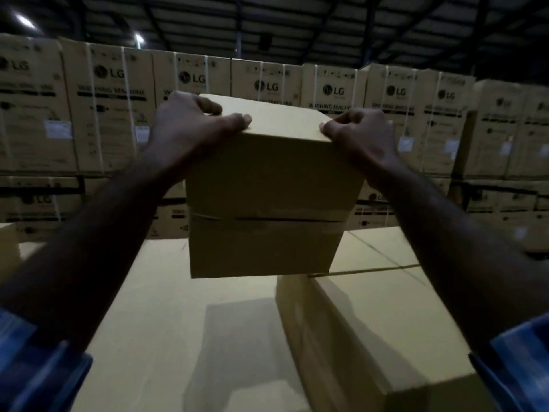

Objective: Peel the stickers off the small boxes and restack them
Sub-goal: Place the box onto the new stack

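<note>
While both hands grip it | small box (273,173) closed, contents hidden | fingers (208,107) curled over top

Dim warehouse; dark ribbed metal roof (297,19) with beams above hands; two bright ceiling lights (25,20) up left of left hand; wall of stacked LG washing machine cartons (110,114) behind hands, spanning full width, white straps and small white labels on fronts; lower carton tier (38,203) partly visible below arms' level; far right cartons sink into shadow.
</note>
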`<state>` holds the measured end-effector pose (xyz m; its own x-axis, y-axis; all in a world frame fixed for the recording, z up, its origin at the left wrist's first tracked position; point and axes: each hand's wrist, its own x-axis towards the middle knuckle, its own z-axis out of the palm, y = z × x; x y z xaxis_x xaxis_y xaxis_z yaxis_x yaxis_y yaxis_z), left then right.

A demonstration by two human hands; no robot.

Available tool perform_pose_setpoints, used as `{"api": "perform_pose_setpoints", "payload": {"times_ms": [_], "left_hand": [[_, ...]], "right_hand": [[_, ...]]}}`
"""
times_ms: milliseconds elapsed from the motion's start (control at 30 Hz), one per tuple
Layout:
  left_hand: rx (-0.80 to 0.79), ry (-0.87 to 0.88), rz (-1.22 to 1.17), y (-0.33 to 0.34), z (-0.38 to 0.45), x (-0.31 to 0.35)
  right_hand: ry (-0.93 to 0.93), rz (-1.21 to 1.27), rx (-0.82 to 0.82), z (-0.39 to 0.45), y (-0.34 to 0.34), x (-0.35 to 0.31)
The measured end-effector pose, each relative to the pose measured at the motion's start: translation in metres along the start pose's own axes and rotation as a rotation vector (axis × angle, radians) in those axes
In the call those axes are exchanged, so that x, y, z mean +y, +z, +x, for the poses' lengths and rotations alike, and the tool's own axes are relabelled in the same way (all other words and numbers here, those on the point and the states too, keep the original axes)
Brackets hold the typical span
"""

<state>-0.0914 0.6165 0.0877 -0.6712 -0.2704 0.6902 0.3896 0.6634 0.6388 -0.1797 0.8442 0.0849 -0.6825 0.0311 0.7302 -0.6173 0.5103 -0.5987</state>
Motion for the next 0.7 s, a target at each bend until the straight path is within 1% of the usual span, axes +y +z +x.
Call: {"api": "perform_pose_setpoints", "payload": {"times_ms": [133,333,500,700], "left_hand": [[0.031,0.016,-0.02,0.089,0.005,0.057],[-0.027,-0.008,-0.055,0.21,0.012,0.121],[-0.103,-0.015,-0.075,0.29,0.011,0.159],[-0.176,-0.049,-0.061,0.359,0.004,0.186]], "right_hand": [[-0.027,-0.037,0.004,0.04,-0.082,0.056],[0.03,-0.096,-0.037,0.082,-0.182,0.142],[0.117,-0.121,-0.036,0.104,-0.242,0.207],[0.192,-0.147,-0.072,0.121,-0.287,0.266]]}}
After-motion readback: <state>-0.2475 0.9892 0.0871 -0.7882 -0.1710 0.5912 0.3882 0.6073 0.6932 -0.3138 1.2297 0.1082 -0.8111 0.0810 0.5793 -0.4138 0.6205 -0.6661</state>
